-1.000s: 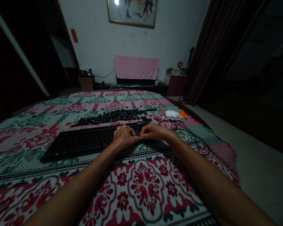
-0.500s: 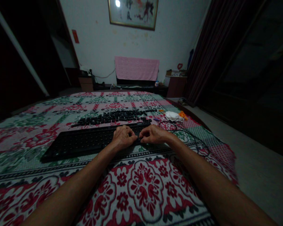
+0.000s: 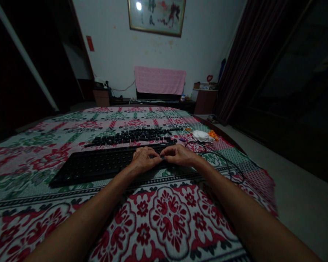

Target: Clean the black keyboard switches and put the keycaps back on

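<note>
A black keyboard [image 3: 98,163] lies slantwise on the patterned cloth, most of its keycaps off and rows of small pale-ringed sockets showing. Over its right part my two hands meet fingertip to fingertip. My left hand [image 3: 145,159] is closed in a pinch, its back toward me. My right hand [image 3: 179,155] pinches from the other side. Between the fingertips shows a small dark keycap [image 3: 163,158], mostly hidden by the fingers. Behind the keyboard several loose black keycaps [image 3: 128,136] lie in a long heap.
A black cable [image 3: 226,163] curls on the right of the cloth [image 3: 169,225]. Near it lie a white crumpled cloth [image 3: 202,136], an orange item [image 3: 213,135] and a purple pen-like thing [image 3: 182,139]. Farther off stands a low cabinet [image 3: 206,101].
My left hand's fingertips have moved slightly right, closing the small gap to my right hand's fingertips. The whole view has shifted a little; the keyboard and loose keycaps stay in place.
</note>
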### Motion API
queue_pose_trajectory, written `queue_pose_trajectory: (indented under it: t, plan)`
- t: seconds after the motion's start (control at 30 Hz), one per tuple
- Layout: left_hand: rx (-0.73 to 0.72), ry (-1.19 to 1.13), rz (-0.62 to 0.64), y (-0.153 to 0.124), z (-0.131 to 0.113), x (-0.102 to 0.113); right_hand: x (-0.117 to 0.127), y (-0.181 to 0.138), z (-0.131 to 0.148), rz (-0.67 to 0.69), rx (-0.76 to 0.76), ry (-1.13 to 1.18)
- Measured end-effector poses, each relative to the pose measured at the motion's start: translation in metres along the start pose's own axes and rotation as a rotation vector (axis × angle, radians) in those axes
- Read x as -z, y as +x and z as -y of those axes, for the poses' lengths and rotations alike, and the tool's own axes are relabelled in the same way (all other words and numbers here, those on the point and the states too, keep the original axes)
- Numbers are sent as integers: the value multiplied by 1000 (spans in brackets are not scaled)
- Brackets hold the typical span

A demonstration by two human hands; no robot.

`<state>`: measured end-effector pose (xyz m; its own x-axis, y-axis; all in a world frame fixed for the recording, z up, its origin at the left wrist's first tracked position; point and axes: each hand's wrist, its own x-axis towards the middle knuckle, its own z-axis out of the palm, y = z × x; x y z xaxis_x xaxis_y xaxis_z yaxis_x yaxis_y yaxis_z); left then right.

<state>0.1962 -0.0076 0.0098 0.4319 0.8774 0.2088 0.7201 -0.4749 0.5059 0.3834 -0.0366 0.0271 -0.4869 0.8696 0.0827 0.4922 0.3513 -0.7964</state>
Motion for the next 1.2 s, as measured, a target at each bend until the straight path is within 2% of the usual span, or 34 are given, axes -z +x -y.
queue_pose_trajectory:
  t: [0.2, 0.33, 0.57, 0.77, 1.0, 1.2]
  plan:
    - [-3, -26, -17, 1, 2, -1, -8, 4, -3, -81, 44, 33]
    - [6, -57, -7, 3, 2, -1, -12, 5, -3, -185, 78, -93]
    - [43, -92, -7, 5, 6, -3, -14, 2, 4, -183, 134, -196]
    - [-14, -118, -13, 6, 7, -3, -17, 4, 6, -303, 129, -252]
    - [72, -172, 6, 7, 4, 1, -20, 4, 8, -406, 148, -360]
    - [70, -139, 16, 7, 5, 2, -18, 5, 6, -387, 180, -432]
